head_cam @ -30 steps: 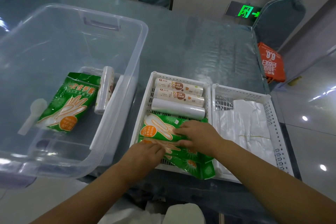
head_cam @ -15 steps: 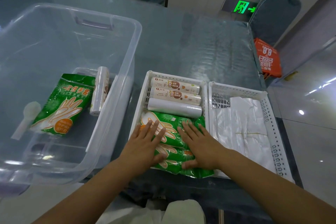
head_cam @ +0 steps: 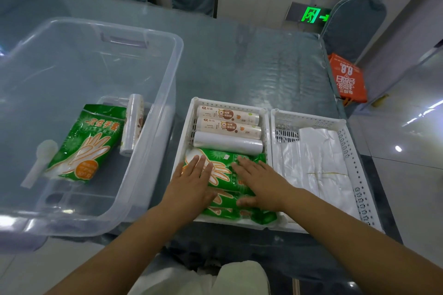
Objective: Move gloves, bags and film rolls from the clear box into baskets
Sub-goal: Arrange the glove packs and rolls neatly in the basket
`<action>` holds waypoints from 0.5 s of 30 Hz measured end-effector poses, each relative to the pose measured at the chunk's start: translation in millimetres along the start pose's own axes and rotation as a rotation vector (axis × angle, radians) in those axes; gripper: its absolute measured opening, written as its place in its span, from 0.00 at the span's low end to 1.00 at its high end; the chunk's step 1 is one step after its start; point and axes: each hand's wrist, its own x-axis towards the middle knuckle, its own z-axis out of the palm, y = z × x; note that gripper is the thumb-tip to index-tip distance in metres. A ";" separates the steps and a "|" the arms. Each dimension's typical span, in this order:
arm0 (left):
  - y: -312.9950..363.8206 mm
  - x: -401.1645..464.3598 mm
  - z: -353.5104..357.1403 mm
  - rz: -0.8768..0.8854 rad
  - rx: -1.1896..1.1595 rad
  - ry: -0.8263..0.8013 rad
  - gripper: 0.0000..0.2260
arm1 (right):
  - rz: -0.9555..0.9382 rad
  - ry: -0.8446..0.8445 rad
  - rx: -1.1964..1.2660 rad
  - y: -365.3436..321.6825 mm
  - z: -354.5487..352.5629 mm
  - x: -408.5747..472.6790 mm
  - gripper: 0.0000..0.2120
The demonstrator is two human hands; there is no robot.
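In the clear box on the left lie one green glove pack and a film roll. In the left white basket, three film rolls lie behind the stacked glove packs. The left hand and right hand press flat on these packs, fingers straight. The right basket holds white plastic bags.

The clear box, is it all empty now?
No, the clear box holds a green glove pack and a film roll.

A green exit sign glows upper right; an orange bag lies below it, beside a blue-grey chair.
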 end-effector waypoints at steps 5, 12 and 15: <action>20.7 -16.4 -70.6 0.016 -0.120 0.263 0.23 | 0.032 0.314 0.153 -13.0 -61.3 -1.2 0.19; 0.2 -40.7 -166.9 0.111 0.006 0.605 0.13 | -0.034 0.622 0.246 -47.4 -136.0 4.5 0.11; -34.9 -47.3 -185.9 0.059 0.047 0.552 0.13 | -0.002 0.657 0.250 -72.6 -151.1 15.2 0.11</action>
